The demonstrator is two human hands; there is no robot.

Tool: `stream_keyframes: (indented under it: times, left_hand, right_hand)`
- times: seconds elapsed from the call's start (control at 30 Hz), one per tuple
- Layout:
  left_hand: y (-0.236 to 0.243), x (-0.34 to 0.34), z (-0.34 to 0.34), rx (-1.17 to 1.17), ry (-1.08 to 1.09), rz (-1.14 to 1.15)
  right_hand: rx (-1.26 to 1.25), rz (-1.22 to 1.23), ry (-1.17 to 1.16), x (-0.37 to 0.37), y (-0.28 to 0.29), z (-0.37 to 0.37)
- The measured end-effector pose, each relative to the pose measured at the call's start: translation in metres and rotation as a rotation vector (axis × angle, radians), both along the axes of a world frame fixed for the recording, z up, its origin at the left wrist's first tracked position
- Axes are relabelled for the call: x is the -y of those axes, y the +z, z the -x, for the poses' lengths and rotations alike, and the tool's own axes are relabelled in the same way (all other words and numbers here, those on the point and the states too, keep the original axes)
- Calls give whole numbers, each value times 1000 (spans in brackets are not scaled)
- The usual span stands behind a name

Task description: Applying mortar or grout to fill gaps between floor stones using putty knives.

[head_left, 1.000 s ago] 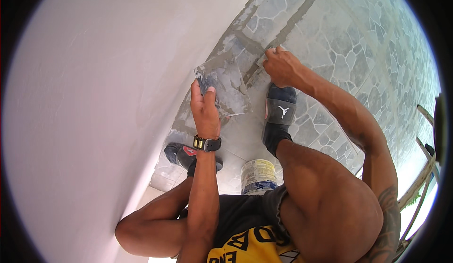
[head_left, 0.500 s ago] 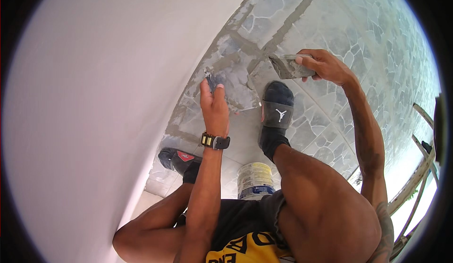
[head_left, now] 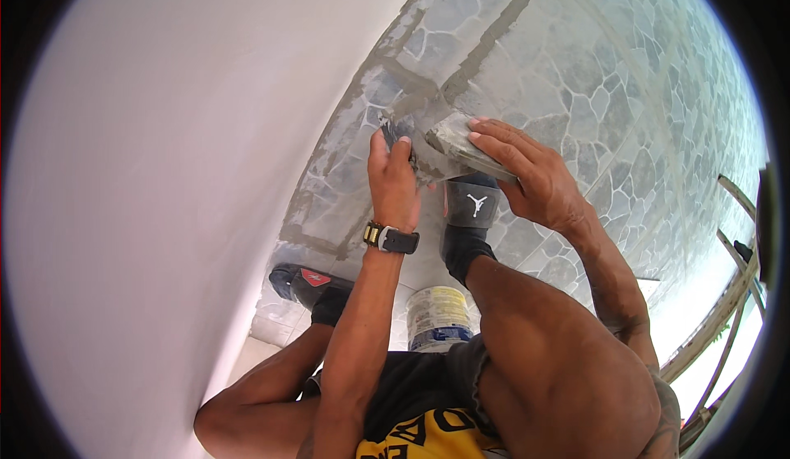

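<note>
My left hand [head_left: 395, 183], with a watch [head_left: 391, 237] on its wrist, grips a flat grey plate [head_left: 436, 167] smeared with wet grout. In my right hand [head_left: 539, 179] is a flat rectangular spreader [head_left: 461, 139], also coated in grout. Fingers lie over its upper face and the thumb is underneath. The spreader's far end is tilted against or just over the plate; exact contact cannot be told. Beneath both tools is the stone-patterned tile floor [head_left: 568, 72], with thick grey grout bands [head_left: 498, 35] along its joints.
A white wall [head_left: 181, 171] rises close on the left. My slippered feet [head_left: 473, 204] [head_left: 309, 286] stand on the tiles. Between my legs is a bucket [head_left: 439, 317] with a yellow and blue label. Wooden poles [head_left: 712, 335] lean at the far right.
My right hand has moved left and slightly nearer, bringing the spreader to the plate. My left hand has shifted a little to the right with the plate.
</note>
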State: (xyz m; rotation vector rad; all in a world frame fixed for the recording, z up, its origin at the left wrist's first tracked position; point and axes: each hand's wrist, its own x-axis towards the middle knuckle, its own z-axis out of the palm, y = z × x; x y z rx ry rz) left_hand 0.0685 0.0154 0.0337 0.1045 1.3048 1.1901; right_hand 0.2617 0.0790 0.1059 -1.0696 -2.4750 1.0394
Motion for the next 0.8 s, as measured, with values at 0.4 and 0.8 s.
stream_keyframes:
  times: [0.4, 0.8]
  left_hand:
    - [33, -61, -19, -255, -81, -181]
    - [17, -48, -31, -222, -93, -30]
  right_hand:
    - [316, 38, -331, -120, -47, -104]
    - [724, -256, -401, -359, -128, -144]
